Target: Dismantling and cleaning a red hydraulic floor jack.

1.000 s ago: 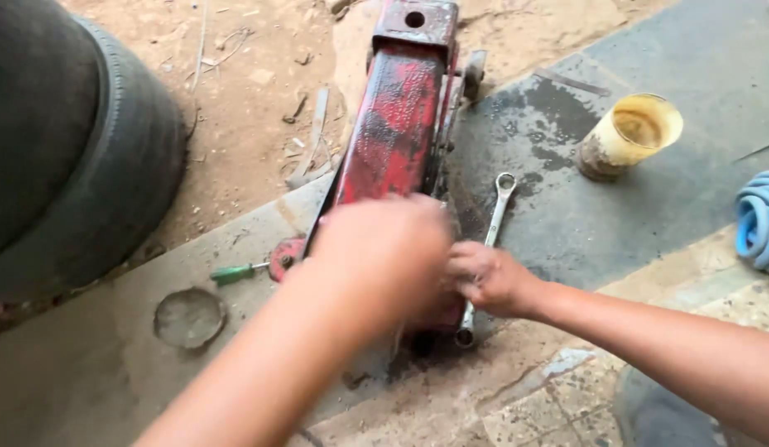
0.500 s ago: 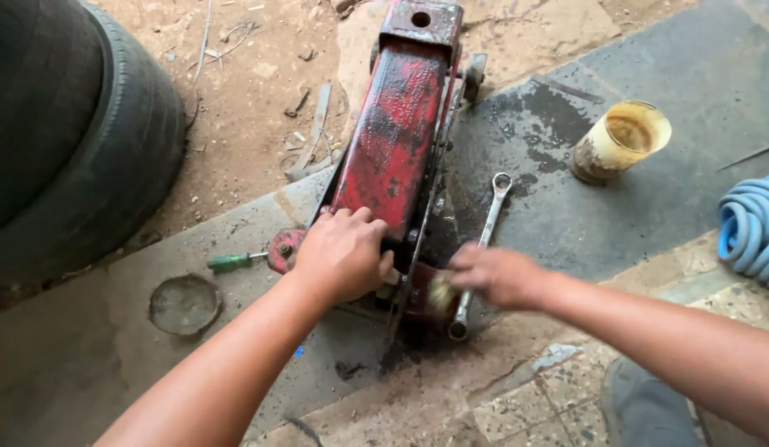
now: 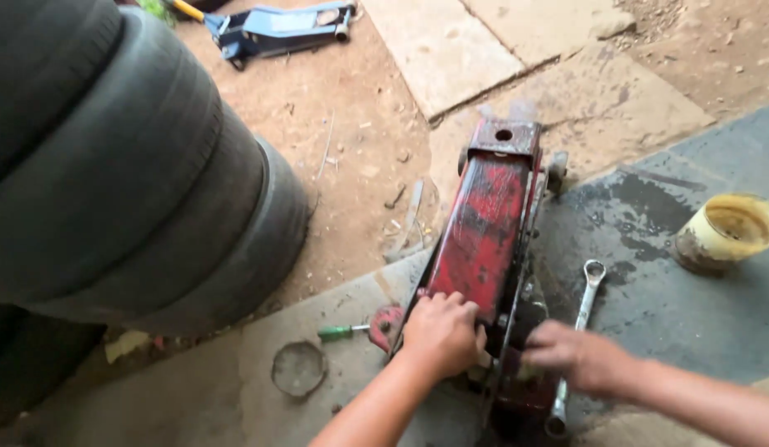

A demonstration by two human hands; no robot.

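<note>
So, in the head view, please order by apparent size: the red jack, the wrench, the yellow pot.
1. red jack
2. wrench, long but thin
3. yellow pot; the last two look close, so their order is unsure.

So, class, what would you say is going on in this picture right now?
A person is working with both bare hands on a worn red metal floor jack lying on the ground. The left hand rests on the jack's near end; the right hand is at its rear side, blurred, so what it grips cannot be told. A silver ring spanner lies beside it. A green-handled screwdriver, a dirty yellow tub and stacked black tyres sit nearby.
</note>
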